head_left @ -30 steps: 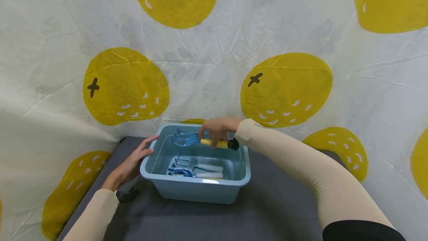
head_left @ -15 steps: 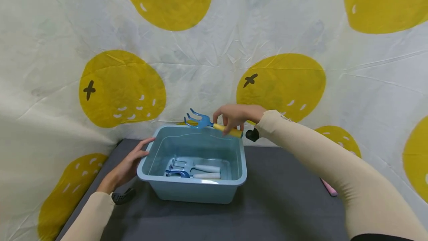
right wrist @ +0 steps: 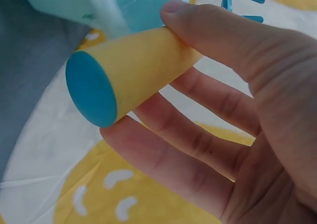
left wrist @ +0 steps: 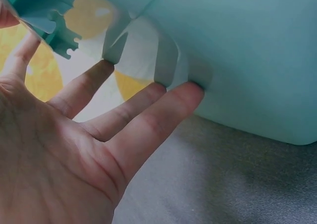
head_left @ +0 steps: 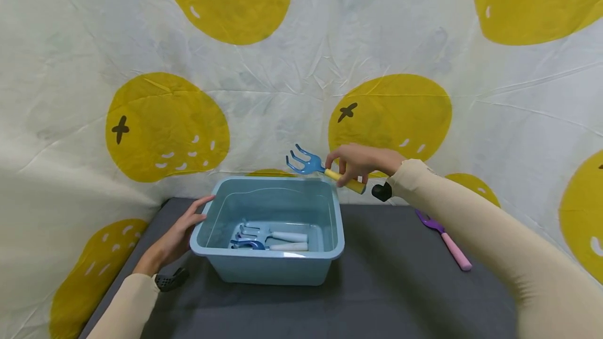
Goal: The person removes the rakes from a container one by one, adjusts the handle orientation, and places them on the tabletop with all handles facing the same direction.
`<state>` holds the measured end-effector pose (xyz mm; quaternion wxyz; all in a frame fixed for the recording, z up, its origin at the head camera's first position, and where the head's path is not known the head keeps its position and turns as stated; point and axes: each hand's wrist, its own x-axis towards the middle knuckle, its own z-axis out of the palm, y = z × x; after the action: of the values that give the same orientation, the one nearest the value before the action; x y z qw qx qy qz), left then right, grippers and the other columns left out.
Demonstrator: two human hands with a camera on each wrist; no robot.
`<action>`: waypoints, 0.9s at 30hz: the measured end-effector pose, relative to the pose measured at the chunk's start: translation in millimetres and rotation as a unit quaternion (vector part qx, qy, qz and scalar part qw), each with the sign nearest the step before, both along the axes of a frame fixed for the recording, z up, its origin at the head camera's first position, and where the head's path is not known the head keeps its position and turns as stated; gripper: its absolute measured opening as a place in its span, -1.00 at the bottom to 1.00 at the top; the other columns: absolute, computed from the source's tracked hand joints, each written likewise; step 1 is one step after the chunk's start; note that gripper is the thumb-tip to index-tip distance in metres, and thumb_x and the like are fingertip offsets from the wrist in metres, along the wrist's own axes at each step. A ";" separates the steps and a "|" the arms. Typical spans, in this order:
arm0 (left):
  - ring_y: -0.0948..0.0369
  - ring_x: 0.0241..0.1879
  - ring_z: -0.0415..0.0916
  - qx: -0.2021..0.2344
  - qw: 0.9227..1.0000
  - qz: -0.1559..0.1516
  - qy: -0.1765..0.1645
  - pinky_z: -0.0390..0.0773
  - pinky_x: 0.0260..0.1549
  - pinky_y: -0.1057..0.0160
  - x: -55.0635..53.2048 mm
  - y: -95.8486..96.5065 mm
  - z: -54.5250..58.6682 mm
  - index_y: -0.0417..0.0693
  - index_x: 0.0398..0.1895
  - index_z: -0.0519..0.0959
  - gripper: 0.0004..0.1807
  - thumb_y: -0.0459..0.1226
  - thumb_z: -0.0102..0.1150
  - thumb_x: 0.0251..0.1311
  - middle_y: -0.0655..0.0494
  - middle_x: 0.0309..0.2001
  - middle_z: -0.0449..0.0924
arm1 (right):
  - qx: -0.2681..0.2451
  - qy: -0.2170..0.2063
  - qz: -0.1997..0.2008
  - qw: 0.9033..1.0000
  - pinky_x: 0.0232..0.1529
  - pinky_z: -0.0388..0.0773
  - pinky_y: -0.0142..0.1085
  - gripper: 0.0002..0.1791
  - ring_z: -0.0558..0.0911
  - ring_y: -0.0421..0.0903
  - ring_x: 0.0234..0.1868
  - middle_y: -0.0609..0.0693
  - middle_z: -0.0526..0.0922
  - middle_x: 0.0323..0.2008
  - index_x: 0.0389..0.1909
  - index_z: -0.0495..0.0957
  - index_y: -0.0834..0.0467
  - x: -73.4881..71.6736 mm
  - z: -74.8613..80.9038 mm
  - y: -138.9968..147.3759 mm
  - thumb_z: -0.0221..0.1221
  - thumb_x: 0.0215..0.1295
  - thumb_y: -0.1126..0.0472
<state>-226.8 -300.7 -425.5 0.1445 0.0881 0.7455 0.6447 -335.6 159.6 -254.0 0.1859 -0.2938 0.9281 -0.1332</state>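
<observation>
My right hand [head_left: 358, 164] pinches the yellow handle of a small garden hand rake [head_left: 346, 179] with curved blue tines [head_left: 308, 164]. It holds the rake above the back right corner of a light blue plastic basin [head_left: 278, 267], the tines pointing left. In the right wrist view, thumb and fingertips grip the rake handle [right wrist: 143, 55], its blue end cap facing the camera. On the basin's left side rests my left hand [head_left: 176, 237], near the rim; in the left wrist view its fairly straight fingers [left wrist: 158, 117] touch the outer wall.
Inside the basin lie small garden tools [head_left: 268, 237] with blue heads and pale handles. A purple hand fork [head_left: 452, 247] with a pink handle lies on the dark grey cloth [head_left: 377, 302] at right, partly behind my forearm. A fruit-patterned curtain [head_left: 282, 109] hangs behind.
My right hand has lifted the yellow-handled rake out of the basin and carried it up and right. The purple fork has come into view. My left hand stays at the basin.
</observation>
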 end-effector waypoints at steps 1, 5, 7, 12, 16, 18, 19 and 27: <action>-0.28 0.42 0.10 -0.001 1.000 0.000 0.001 0.47 0.15 -0.10 0.0 0.0 -0.4 0.29 0.65 -0.12 -0.32 0.00 -0.19 0.58 -0.10 0.60 -0.21 | -0.002 -0.001 -0.005 1.000 -0.46 0.69 -0.16 -0.44 0.70 -0.01 -0.44 0.11 0.67 -0.19 0.23 0.55 0.06 0.5 -1.2 4.6 0.47 0.22 0.17; -0.27 0.42 0.10 -0.006 1.000 0.002 0.005 0.46 0.16 -0.12 0.4 -0.7 -2.1 0.30 0.65 -0.13 -0.32 0.01 -0.20 0.59 -0.10 0.60 -0.21 | -0.015 -0.007 -0.024 1.000 -0.46 0.69 -0.15 -0.41 0.70 -0.01 -0.42 0.13 0.66 -0.16 0.26 0.53 0.08 0.6 -9.6 24.9 0.48 0.21 0.16; -0.27 0.41 0.10 -0.008 1.000 0.003 0.007 0.45 0.16 -0.14 0.6 -1.1 -2.8 0.29 0.66 -0.14 -0.32 0.02 -0.20 0.59 -0.11 0.60 -0.21 | -0.019 -0.011 -0.035 0.999 -0.46 0.69 -0.15 -0.40 0.70 -0.01 -0.41 0.13 0.67 -0.16 0.27 0.53 0.09 0.7 -14.5 35.4 0.47 0.21 0.15; -0.30 0.40 0.11 -0.010 1.000 0.005 0.014 0.46 0.16 -0.14 0.7 -1.3 -4.1 0.26 0.65 -0.13 -0.32 0.00 -0.20 0.59 -0.13 0.59 -0.19 | -0.030 -0.018 -0.057 0.998 -0.48 0.68 -0.14 -0.39 0.71 -0.03 -0.41 0.15 0.69 -0.15 0.28 0.52 0.13 3.2 -27.4 64.2 0.46 0.23 0.13; -0.32 0.39 0.10 -0.010 1.000 0.006 0.017 0.47 0.14 -0.13 0.7 -0.4 -5.0 0.24 0.65 -0.14 -0.32 -0.02 -0.20 0.59 -0.14 0.59 -0.19 | -0.059 -0.023 -0.079 0.995 -0.50 0.68 -0.11 -0.39 0.73 -0.04 -0.40 0.15 0.71 -0.18 0.28 0.52 0.16 5.7 -42.3 89.4 0.46 0.23 0.15; -0.32 0.39 0.10 -0.011 1.000 0.007 0.017 0.48 0.12 -0.11 0.7 0.0 -5.3 0.24 0.65 -0.13 -0.32 -0.02 -0.20 0.59 -0.14 0.59 -0.19 | -0.074 -0.024 -0.089 0.993 -0.49 0.68 -0.10 -0.39 0.73 -0.04 -0.39 0.15 0.72 -0.20 0.28 0.52 0.17 7.9 -51.0 101.2 0.46 0.23 0.14; -0.32 0.39 0.09 -0.011 1.000 0.008 0.018 0.48 0.12 -0.11 0.6 0.1 -5.5 0.24 0.65 -0.13 -0.32 -0.02 -0.20 0.59 -0.14 0.59 -0.19 | -0.082 -0.025 -0.097 0.992 -0.49 0.69 -0.09 -0.38 0.73 -0.03 -0.40 0.15 0.72 -0.21 0.28 0.52 0.17 9.1 -55.6 107.1 0.46 0.23 0.14; -0.30 0.37 0.14 -0.024 0.999 0.008 0.026 0.48 0.11 -0.09 -0.9 1.3 -4.7 0.25 0.65 -0.14 -0.32 0.01 -0.20 0.59 -0.13 0.59 -0.19 | -0.135 -0.018 -0.134 0.982 -0.53 0.66 -0.08 -0.34 0.68 0.02 -0.56 0.16 0.70 -0.26 0.28 0.49 0.28 19.4 -91.9 150.0 0.47 0.22 0.14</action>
<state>-227.7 -299.5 -430.2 0.1216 0.0954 0.7648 0.6255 -316.2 309.6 -345.9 0.1417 -0.1864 0.9292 -0.2860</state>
